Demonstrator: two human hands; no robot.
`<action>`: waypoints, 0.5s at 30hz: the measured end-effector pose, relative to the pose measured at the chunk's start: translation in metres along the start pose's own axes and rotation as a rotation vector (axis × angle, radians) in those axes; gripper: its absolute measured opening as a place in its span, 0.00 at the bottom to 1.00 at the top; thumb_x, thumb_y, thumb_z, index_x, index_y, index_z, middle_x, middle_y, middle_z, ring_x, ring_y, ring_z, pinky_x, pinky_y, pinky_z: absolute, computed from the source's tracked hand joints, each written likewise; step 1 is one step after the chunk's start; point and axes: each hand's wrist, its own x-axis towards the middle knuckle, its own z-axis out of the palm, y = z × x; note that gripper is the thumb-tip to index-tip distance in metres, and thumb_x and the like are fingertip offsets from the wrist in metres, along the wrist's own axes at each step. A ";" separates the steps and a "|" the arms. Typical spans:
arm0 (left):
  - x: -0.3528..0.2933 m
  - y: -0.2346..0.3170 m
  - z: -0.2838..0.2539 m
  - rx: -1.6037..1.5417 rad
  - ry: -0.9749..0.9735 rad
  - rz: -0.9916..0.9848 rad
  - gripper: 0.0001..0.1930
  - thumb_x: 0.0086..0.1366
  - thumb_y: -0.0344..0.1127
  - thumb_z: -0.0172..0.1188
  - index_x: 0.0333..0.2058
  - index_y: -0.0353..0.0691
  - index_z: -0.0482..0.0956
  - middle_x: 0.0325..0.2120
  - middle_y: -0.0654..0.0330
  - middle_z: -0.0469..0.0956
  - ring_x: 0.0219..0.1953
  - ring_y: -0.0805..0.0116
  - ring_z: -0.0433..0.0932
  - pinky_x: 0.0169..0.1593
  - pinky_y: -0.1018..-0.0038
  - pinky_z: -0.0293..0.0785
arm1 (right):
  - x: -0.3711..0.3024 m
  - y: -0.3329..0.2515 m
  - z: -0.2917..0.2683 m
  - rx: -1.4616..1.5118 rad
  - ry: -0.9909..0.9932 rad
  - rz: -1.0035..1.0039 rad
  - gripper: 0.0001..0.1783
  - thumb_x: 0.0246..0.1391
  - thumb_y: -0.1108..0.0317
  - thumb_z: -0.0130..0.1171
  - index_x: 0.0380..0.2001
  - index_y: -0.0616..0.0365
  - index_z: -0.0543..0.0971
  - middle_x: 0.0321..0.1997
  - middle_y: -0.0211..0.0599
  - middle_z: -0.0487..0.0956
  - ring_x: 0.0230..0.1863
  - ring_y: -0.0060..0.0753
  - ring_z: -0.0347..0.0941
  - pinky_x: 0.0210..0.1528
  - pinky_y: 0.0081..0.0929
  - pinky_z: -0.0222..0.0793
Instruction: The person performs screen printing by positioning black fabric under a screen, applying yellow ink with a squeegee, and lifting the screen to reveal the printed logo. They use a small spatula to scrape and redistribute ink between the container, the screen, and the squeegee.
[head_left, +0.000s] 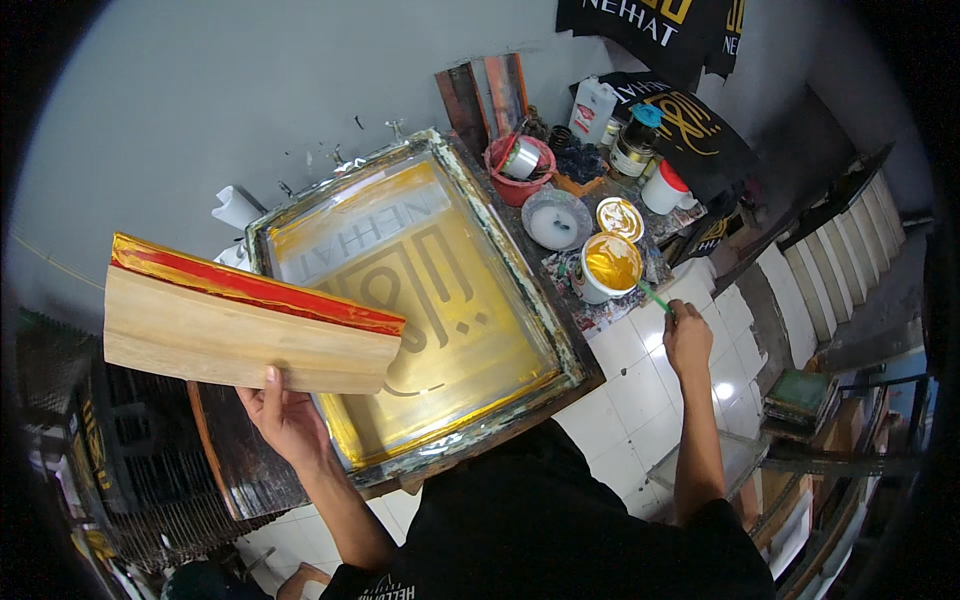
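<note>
My two hands are well apart, each closed on something. My left hand [290, 425] grips a long pale wooden squeegee [245, 335] by its lower edge, thumb laid flat on the near face. Its red blade [270, 298], streaked with golden-yellow ink, faces up and away from me, and its right end overlaps my view of a rectangular printing screen [490, 345], whose mesh is coated in gold around a grey geometric design.

Out to my right, my right hand [688, 338] pinches a thin green stick [655, 296] that reaches to the rim of a round white plastic tub [593, 287] of golden-yellow ink [612, 260]. Just beyond the tub lies a white round lid smeared with gold [620, 218]; a round grey bowl [530, 222] sits to its left, and a white jar with a red lid [663, 190] stands farther back.
</note>
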 end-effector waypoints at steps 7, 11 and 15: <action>-0.006 -0.013 0.020 -0.023 0.000 -0.039 0.25 0.69 0.27 0.58 0.63 0.33 0.63 0.55 0.49 0.76 0.55 0.65 0.78 0.58 0.67 0.77 | 0.010 0.020 0.000 0.076 -0.116 0.059 0.09 0.57 0.68 0.59 0.41 0.56 0.80 0.39 0.48 0.82 0.38 0.55 0.80 0.40 0.50 0.75; -0.006 -0.022 0.021 -0.073 0.011 -0.043 0.25 0.69 0.27 0.57 0.63 0.34 0.64 0.56 0.51 0.75 0.57 0.64 0.77 0.61 0.66 0.75 | 0.015 0.037 -0.003 0.394 -0.213 0.187 0.10 0.57 0.69 0.61 0.41 0.60 0.81 0.33 0.43 0.83 0.29 0.38 0.80 0.32 0.37 0.74; -0.003 -0.033 0.018 -0.078 0.073 -0.087 0.25 0.69 0.27 0.56 0.64 0.34 0.65 0.58 0.51 0.74 0.61 0.61 0.74 0.66 0.62 0.69 | 0.019 0.040 -0.006 0.921 -0.393 0.388 0.09 0.57 0.71 0.61 0.40 0.63 0.80 0.30 0.35 0.82 0.25 0.24 0.77 0.23 0.24 0.70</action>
